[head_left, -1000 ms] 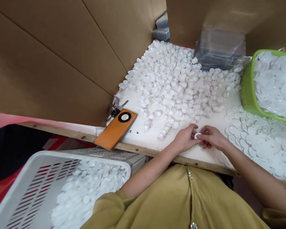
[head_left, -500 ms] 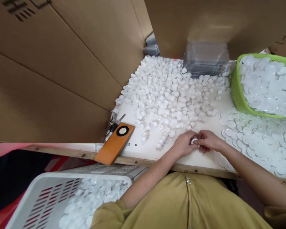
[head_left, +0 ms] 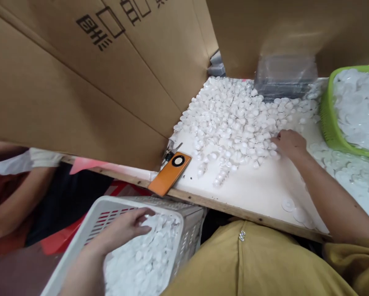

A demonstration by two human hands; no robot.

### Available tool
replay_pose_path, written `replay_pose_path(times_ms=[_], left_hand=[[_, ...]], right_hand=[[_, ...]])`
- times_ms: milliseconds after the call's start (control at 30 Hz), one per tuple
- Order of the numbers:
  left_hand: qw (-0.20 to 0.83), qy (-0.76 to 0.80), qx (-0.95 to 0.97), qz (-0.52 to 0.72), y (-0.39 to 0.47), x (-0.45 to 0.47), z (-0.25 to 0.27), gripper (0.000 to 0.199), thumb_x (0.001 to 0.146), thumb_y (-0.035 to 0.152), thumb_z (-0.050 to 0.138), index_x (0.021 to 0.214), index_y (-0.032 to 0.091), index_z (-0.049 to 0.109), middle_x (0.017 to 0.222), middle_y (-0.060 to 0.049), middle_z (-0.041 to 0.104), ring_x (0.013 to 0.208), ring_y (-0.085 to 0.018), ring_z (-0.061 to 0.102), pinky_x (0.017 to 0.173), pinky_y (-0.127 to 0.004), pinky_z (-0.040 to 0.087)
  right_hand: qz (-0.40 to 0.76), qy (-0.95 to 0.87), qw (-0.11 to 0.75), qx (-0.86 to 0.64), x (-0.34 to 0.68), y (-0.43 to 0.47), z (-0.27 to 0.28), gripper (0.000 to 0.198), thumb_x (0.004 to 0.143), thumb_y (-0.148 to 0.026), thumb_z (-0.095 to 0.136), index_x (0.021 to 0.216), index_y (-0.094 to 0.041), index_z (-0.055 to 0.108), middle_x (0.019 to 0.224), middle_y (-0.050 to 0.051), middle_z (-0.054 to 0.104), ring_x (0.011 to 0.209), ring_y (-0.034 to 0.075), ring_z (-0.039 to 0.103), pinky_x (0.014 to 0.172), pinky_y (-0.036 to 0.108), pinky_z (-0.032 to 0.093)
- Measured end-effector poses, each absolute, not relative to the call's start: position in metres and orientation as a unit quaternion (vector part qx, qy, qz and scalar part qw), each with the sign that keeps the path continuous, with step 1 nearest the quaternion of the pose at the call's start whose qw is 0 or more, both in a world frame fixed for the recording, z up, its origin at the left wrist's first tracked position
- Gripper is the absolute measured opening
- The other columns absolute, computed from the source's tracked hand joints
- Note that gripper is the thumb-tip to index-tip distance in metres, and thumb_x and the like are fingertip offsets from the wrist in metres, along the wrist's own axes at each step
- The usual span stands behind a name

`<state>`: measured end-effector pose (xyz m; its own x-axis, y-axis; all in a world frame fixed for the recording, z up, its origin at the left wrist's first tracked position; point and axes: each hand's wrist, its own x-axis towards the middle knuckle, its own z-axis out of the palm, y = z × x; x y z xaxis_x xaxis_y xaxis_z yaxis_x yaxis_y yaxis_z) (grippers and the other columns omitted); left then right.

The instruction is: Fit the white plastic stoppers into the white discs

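here, white basket (head_left: 189,230) of white pieces (head_left: 138,267)

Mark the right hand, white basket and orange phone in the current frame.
Right hand (head_left: 291,144): head view, on the back of the hand.
White basket (head_left: 189,237): head view, on its outer right side wall.
Orange phone (head_left: 168,174): head view, middle of its orange back.

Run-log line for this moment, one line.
left hand: open, over white basket of small white pieces | right hand: at near-right edge of white pile, grip unclear | orange phone: on table
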<state>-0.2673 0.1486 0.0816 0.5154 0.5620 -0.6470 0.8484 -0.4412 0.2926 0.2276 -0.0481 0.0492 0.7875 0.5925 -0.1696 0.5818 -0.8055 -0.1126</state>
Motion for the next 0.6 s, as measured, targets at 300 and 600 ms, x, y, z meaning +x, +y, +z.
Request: replay_pose_path(times_ms=[300,600], left_hand=[[0.171,0.469,0.866,-0.014,0.098,-0.206,0.061,0.036,0.084,0.045,0.047,0.101,0.018,0.064,0.099,-0.009,0.065,0.089,-0.023,0.062,0.084,-0.033,0.048],[0.228,0.412,0.882,-0.01,0.064,-0.081,0.03,0.031,0.081,0.037,0.061,0.102,0.015,0.061,0.091,-0.008,0.065,0.081,-0.021,0.062,0.078,-0.032,0.049]], right_hand=[[0.096,-0.325,0.027,-0.941,0.232,-0.063,0.058,0.022,0.082,-0.028,0.05,0.091,-0.018,0.067,0.096,0.017,0.067,0.092,0.033,0.062,0.07,0.04,0.045],[0.313,-0.213,0.378,-0.845,0.193,-0.173,0.045,0.033,0.074,-0.04,0.059,0.099,-0.019,0.06,0.059,0.0,0.06,0.047,0.016,0.056,0.044,0.026,0.038]])
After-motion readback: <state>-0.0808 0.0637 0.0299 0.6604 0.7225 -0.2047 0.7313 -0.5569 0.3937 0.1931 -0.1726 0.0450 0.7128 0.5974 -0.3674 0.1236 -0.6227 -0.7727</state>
